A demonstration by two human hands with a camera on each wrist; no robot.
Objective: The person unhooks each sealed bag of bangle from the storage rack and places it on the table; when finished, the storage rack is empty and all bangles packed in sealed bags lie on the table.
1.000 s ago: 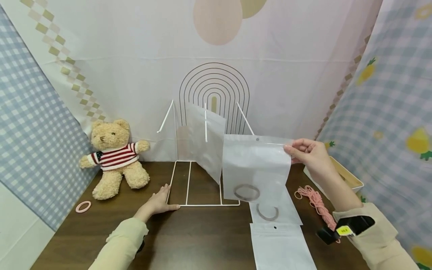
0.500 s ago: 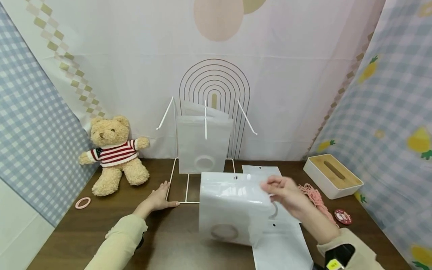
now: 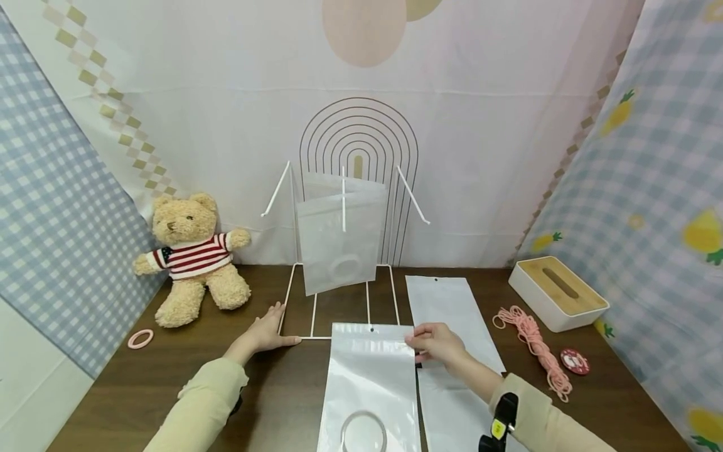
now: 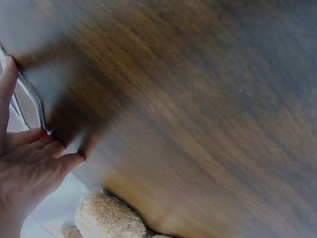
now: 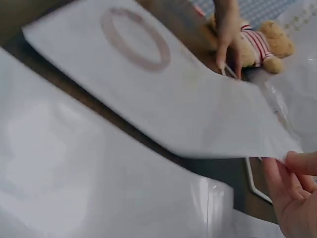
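My right hand (image 3: 443, 345) pinches the top right corner of a clear-fronted plastic zip bag (image 3: 369, 370), with a ring-shaped item (image 3: 363, 433) inside it. In the right wrist view the thumb and fingers (image 5: 297, 161) hold the bag's edge, and the bag (image 5: 198, 114) slopes above the table. A white wire rack (image 3: 316, 338) with several upward-slanting arms stands at the back. My left hand (image 3: 262, 333) rests spread on the front left corner of its base, touching the wire. From the rack's middle arm hang white bags (image 3: 341, 242); the front one shows a ring inside.
Flat white bags (image 3: 446, 304) lie overlapping right of the held one. Farther right are a pink rope bundle (image 3: 533, 348), a round red tin (image 3: 574, 361) and a wood-topped tissue box (image 3: 556, 301). A teddy bear (image 3: 198, 263) and a pink ring (image 3: 140, 339) sit left.
My right hand has carried the bag leftward and down, from above the flat bags to in front of the rack. The hanging bag has swung round to face forward. My left hand stays put.
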